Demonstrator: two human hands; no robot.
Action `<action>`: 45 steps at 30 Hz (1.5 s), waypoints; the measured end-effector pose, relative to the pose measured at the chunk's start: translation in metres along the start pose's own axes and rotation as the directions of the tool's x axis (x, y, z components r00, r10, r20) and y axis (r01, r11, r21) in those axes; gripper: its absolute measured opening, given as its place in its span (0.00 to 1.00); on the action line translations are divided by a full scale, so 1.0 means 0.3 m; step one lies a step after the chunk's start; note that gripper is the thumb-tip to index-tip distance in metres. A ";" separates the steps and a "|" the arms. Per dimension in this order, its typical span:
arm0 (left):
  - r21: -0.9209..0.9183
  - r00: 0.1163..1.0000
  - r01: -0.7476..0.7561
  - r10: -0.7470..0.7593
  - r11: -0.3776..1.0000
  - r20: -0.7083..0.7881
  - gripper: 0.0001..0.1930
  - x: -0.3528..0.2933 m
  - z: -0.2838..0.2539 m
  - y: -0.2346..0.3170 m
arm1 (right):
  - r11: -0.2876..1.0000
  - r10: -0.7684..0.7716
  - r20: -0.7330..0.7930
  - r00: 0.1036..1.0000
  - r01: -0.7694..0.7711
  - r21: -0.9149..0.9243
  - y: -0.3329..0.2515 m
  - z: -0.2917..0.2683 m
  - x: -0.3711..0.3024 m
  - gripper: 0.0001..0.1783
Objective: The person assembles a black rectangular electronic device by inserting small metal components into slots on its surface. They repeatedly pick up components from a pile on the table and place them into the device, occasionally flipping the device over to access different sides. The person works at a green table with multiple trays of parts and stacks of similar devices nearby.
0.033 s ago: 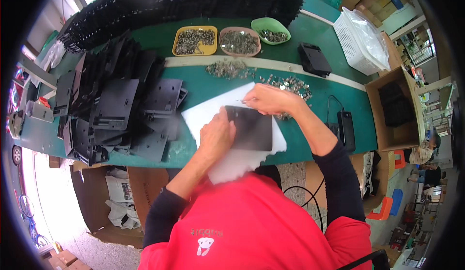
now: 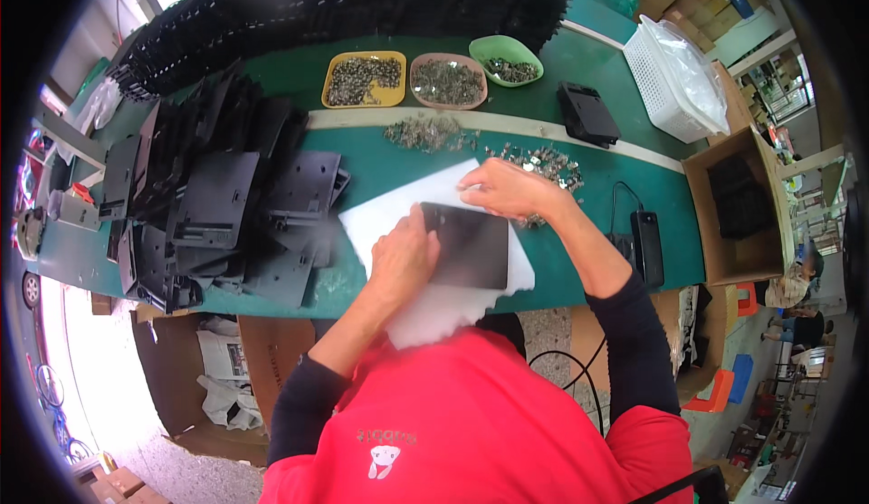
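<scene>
Little has moved since the earlier frame: your right hand [image 2: 509, 189] has shifted slightly at the fingertips, and the thin silver piece that jutted from them has gone out of sight. Your black plate [image 2: 471, 255] lies on a white sheet [image 2: 430, 309] spread over the green bench [image 2: 371, 165]. Beyond the plate's far edge, your right fingers are drawn together in a narrow grip; you cannot tell from this view whether a small piece sits between them. Your left hand [image 2: 403, 255] rests on the plate's left side, thumb on its face and forefinger by its far left corner; whether that grip wraps under the edge cannot be told.

Left of the plate, you have a heap of dark panels [image 2: 217, 196]. Beyond it are two loose piles of small metal pieces, the near one [image 2: 543, 165] to the right of the far one [image 2: 425, 131]. Farther past the plate stand a yellow tray [image 2: 385, 97], a pink tray [image 2: 450, 105] and a green tray [image 2: 493, 45], each holding small metal parts. Well right of the plate lies a black device [image 2: 646, 246] with a cable.
</scene>
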State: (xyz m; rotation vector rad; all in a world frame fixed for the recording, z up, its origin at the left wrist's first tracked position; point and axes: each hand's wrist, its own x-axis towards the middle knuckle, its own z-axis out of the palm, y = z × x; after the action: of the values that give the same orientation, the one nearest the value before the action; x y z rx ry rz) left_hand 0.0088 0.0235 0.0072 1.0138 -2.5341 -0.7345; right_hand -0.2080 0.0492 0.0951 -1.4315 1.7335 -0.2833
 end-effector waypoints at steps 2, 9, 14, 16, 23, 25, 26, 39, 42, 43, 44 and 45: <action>0.020 0.995 -0.065 0.063 0.998 0.078 0.26 0.020 -0.056 0.005 | 0.994 -0.081 -0.228 0.970 0.095 0.048 0.131 0.021 0.012 0.13; 0.122 0.964 -0.258 0.264 0.958 -0.040 0.19 0.180 -0.120 -0.035 | 0.979 -0.203 -0.641 0.741 0.139 -0.149 0.226 0.048 0.119 0.08; 0.027 0.976 -0.184 0.186 0.983 -0.110 0.17 0.189 -0.063 -0.032 | 0.956 -0.275 -0.652 0.707 0.126 -0.266 0.205 0.060 0.254 0.06; -0.013 0.980 -0.176 0.174 0.984 -0.101 0.17 0.192 -0.064 -0.039 | 0.947 -0.238 -0.625 0.743 0.036 -0.318 0.194 0.064 0.271 0.06; -0.317 0.977 -0.127 0.064 0.940 -0.201 0.12 0.259 -0.096 -0.015 | 0.888 -0.457 -0.660 0.596 0.348 -0.300 0.153 0.054 0.212 0.06; -0.649 0.995 0.045 -0.090 0.760 -0.036 0.11 0.280 -0.107 0.006 | 0.853 -0.489 -0.654 0.577 0.475 -0.219 0.085 0.071 0.143 0.09; -0.772 0.988 0.141 -0.142 0.620 0.066 0.10 0.281 -0.118 0.015 | 0.859 -0.472 -0.657 0.589 0.473 -0.193 0.064 0.081 0.129 0.10; -0.900 0.928 0.318 -0.292 0.297 0.232 0.08 0.197 -0.163 -0.069 | 0.937 -0.327 -0.344 0.880 0.256 -0.237 0.070 0.088 0.151 0.12; -0.840 0.943 0.293 -0.282 0.457 0.175 0.07 0.178 -0.153 -0.077 | 0.949 -0.268 -0.293 0.918 0.200 -0.245 0.067 0.089 0.168 0.12; -0.816 0.946 0.291 -0.278 0.500 0.167 0.07 0.175 -0.149 -0.073 | 0.957 -0.251 -0.319 0.914 0.186 -0.223 0.063 0.093 0.157 0.12; -0.780 0.948 0.295 -0.273 0.552 0.166 0.06 0.171 -0.149 -0.064 | 0.965 -0.233 -0.346 0.909 0.171 -0.200 0.057 0.096 0.136 0.12; -0.742 0.950 0.297 -0.264 0.601 0.167 0.06 0.169 -0.149 -0.050 | 0.972 -0.211 -0.374 0.903 0.154 -0.176 0.060 0.101 0.116 0.13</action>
State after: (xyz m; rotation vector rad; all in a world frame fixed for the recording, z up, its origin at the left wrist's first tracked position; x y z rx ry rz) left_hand 0.0021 -0.0369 0.0400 1.0586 -1.7392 -1.7372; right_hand -0.1982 0.0340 0.0488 -1.7371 1.9687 -0.5925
